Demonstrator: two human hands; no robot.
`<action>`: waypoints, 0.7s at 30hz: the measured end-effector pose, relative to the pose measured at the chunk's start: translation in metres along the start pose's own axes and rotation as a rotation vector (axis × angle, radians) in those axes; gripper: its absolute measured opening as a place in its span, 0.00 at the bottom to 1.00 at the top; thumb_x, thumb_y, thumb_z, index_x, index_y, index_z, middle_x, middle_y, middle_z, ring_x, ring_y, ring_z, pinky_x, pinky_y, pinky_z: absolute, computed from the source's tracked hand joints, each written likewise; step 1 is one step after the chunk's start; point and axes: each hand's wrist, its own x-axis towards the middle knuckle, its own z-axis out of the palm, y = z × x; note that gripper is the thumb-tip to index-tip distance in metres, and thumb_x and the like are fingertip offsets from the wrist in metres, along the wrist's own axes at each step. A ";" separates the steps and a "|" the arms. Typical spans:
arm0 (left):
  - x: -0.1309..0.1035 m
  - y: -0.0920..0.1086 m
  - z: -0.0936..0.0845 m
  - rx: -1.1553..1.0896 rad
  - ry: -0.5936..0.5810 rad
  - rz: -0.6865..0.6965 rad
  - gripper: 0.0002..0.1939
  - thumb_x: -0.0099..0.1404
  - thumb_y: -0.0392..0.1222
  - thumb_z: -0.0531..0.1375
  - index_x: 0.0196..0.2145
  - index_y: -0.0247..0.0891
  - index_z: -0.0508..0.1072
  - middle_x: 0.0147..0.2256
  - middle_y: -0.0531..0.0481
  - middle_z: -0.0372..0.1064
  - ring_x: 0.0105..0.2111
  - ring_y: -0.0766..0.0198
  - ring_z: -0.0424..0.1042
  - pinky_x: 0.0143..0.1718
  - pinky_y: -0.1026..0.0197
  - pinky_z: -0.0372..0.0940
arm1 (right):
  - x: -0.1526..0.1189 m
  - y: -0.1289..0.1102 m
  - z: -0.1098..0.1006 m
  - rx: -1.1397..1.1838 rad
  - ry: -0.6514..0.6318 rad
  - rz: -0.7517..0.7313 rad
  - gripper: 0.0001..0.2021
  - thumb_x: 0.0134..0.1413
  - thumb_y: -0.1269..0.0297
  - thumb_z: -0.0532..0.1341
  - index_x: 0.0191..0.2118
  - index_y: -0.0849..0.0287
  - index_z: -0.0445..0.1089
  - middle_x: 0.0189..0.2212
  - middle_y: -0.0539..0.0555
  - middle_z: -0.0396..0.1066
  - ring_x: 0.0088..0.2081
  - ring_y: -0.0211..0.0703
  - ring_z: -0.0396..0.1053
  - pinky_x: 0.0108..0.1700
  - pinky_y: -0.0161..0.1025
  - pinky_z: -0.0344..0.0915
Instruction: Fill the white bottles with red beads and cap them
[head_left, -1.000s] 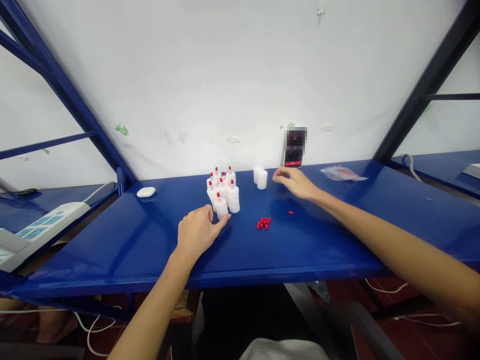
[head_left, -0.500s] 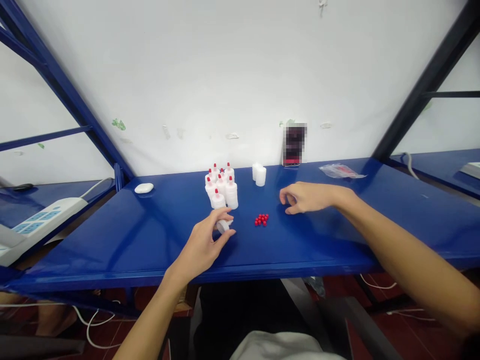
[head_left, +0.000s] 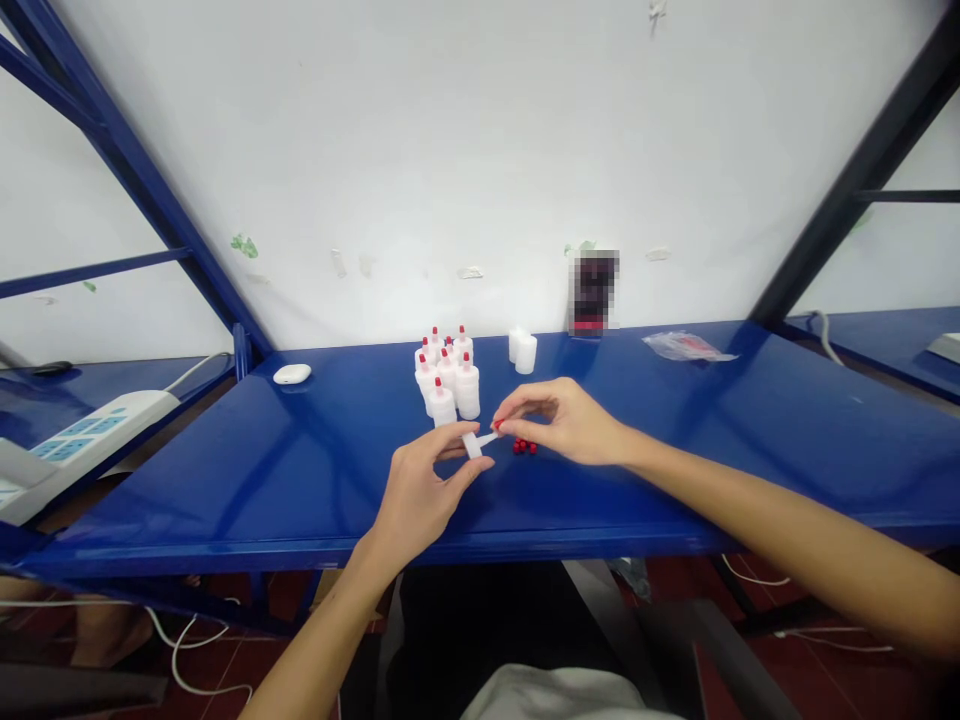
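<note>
My left hand [head_left: 435, 475] pinches a white nozzle lid [head_left: 472, 446] between thumb and fingers, its thin spout pointing right. At the spout's end, my right hand [head_left: 559, 420] grips a small red cap [head_left: 499, 425] with thumb and fingertips. Whether the cap sits on the spout or only touches it I cannot tell. Several loose red caps [head_left: 524, 447] lie on the table just below my right hand, partly hidden by it. Behind my left hand stands a cluster of white bottles [head_left: 468, 390] with red-tipped spouts.
Two white bottles without spouts [head_left: 526, 355] stand farther back on the blue table [head_left: 300, 470]. A phone-like dark object [head_left: 593, 292] leans on the wall. A clear plastic bag [head_left: 686, 347] lies at right, a white case [head_left: 292, 374] at left. A power strip [head_left: 82, 440] is beyond the left edge.
My right hand has moved left over the loose red caps and now holds one at the spout. My left hand has shifted slightly right, turning the nozzle lid so its spout shows.
</note>
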 end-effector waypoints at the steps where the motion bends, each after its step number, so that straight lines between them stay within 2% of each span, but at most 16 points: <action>1: 0.000 0.002 0.001 0.010 0.006 -0.012 0.17 0.63 0.49 0.67 0.48 0.41 0.77 0.42 0.47 0.79 0.38 0.58 0.81 0.38 0.60 0.77 | -0.001 0.000 0.004 0.001 0.006 -0.003 0.09 0.55 0.57 0.66 0.38 0.56 0.77 0.34 0.53 0.79 0.34 0.44 0.77 0.35 0.41 0.74; 4: -0.001 0.005 0.001 0.011 0.021 -0.028 0.17 0.64 0.49 0.65 0.49 0.41 0.76 0.37 0.48 0.80 0.35 0.59 0.80 0.30 0.64 0.75 | -0.004 0.001 0.009 -0.024 -0.002 -0.010 0.08 0.56 0.58 0.65 0.37 0.55 0.77 0.34 0.53 0.80 0.35 0.45 0.78 0.37 0.42 0.74; 6: -0.001 0.005 0.000 -0.019 0.028 -0.021 0.18 0.65 0.48 0.65 0.50 0.40 0.76 0.38 0.48 0.80 0.36 0.58 0.80 0.32 0.63 0.75 | -0.006 0.002 0.011 0.014 -0.008 0.001 0.08 0.57 0.57 0.65 0.37 0.55 0.76 0.34 0.53 0.81 0.36 0.46 0.79 0.39 0.43 0.75; 9: -0.001 0.002 0.000 -0.053 0.039 -0.012 0.18 0.64 0.48 0.66 0.50 0.40 0.76 0.42 0.46 0.80 0.39 0.57 0.81 0.37 0.61 0.77 | -0.007 0.001 0.013 0.121 0.031 0.036 0.08 0.56 0.57 0.66 0.37 0.56 0.75 0.34 0.54 0.81 0.37 0.46 0.80 0.36 0.41 0.74; 12: -0.001 -0.002 0.000 -0.036 0.056 0.003 0.19 0.63 0.49 0.67 0.50 0.40 0.77 0.44 0.46 0.80 0.40 0.57 0.80 0.38 0.60 0.77 | -0.007 0.000 0.016 0.189 0.074 0.070 0.09 0.56 0.57 0.67 0.37 0.56 0.74 0.34 0.54 0.81 0.37 0.47 0.80 0.32 0.39 0.72; 15: -0.002 -0.005 0.000 -0.019 0.050 0.018 0.19 0.63 0.49 0.67 0.50 0.41 0.77 0.47 0.46 0.79 0.42 0.56 0.80 0.39 0.59 0.77 | -0.006 0.000 0.018 0.210 0.058 0.077 0.08 0.55 0.57 0.68 0.37 0.56 0.75 0.33 0.54 0.81 0.37 0.47 0.80 0.33 0.40 0.73; 18: -0.004 -0.006 -0.001 -0.045 0.020 0.002 0.20 0.63 0.48 0.67 0.51 0.42 0.77 0.48 0.46 0.78 0.43 0.55 0.80 0.40 0.58 0.78 | -0.006 0.000 0.017 0.166 0.019 0.031 0.08 0.55 0.59 0.68 0.37 0.56 0.77 0.33 0.53 0.82 0.36 0.46 0.80 0.37 0.41 0.74; 21: -0.004 -0.007 -0.003 -0.141 -0.045 -0.045 0.20 0.63 0.48 0.67 0.51 0.41 0.77 0.46 0.46 0.79 0.42 0.56 0.80 0.42 0.58 0.77 | -0.007 -0.001 0.016 0.048 0.014 -0.065 0.06 0.56 0.61 0.67 0.37 0.56 0.79 0.33 0.53 0.82 0.35 0.45 0.80 0.36 0.39 0.74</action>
